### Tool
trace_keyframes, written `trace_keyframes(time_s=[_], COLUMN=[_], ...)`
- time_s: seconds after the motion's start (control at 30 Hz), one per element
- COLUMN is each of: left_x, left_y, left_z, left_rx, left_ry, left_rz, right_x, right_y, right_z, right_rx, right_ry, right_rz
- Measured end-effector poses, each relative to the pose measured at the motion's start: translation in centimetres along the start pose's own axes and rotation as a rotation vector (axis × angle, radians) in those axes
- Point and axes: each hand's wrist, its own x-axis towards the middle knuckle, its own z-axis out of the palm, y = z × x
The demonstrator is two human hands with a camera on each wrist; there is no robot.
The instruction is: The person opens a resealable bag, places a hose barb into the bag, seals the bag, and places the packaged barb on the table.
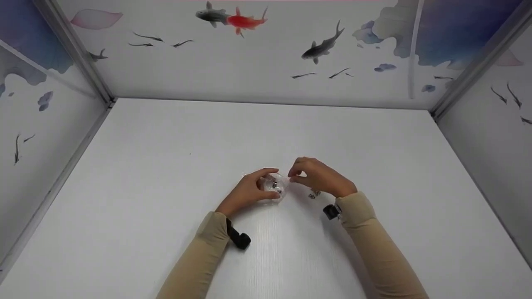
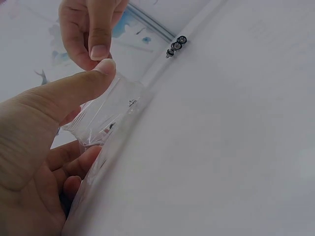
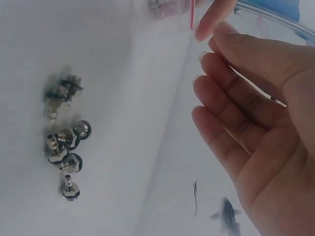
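A clear plastic zip bag [image 1: 281, 187], red along its seal, is held in my left hand [image 1: 248, 189], with the thumb on one side and the fingers on the other. Small shiny metal fittings [image 1: 274, 185] show through the film. At the bag's right edge is my right hand [image 1: 320, 176], thumb and forefinger brought together close to the left thumb tip; I cannot tell whether they pinch anything. Its other fingers curve loosely in the right wrist view. Below the right palm, several loose silvery fittings [image 3: 61, 145] with hex nuts and dark rings lie on the table.
The white table [image 1: 145, 166] spreads out around both hands. White panels [image 1: 249, 74] printed with fish stand at the back and on both sides. A black wrist camera [image 1: 241, 240] sits on the left sleeve, another black camera [image 1: 331, 212] on the right.
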Motion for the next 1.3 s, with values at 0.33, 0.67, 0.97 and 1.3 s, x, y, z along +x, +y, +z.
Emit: trace_keyframes(time_s=[0.33, 0.67, 0.97, 1.3], left_x=[0.1, 0.1, 0.1, -0.1], left_y=[-0.1, 0.0, 0.0, 0.1], left_z=[0.1, 0.1, 0.0, 0.1], left_rx=[0.011, 0.01, 0.005, -0.001], left_ry=[0.002, 0.001, 0.003, 0.001], left_rz=[-0.002, 0.003, 0.01, -0.005], right_x=[-1.2, -2.6, -3.6, -4.4], right_y=[1.3, 2.8, 4.4, 5.3], right_z=[-0.6, -1.5, -1.9, -1.5], right_rx=[-0.026, -0.015, -0.024, 0.035], right_ry=[-0.048, -0.081, -0.091, -0.117], right_rz=[0.075, 0.132, 0.152, 0.253])
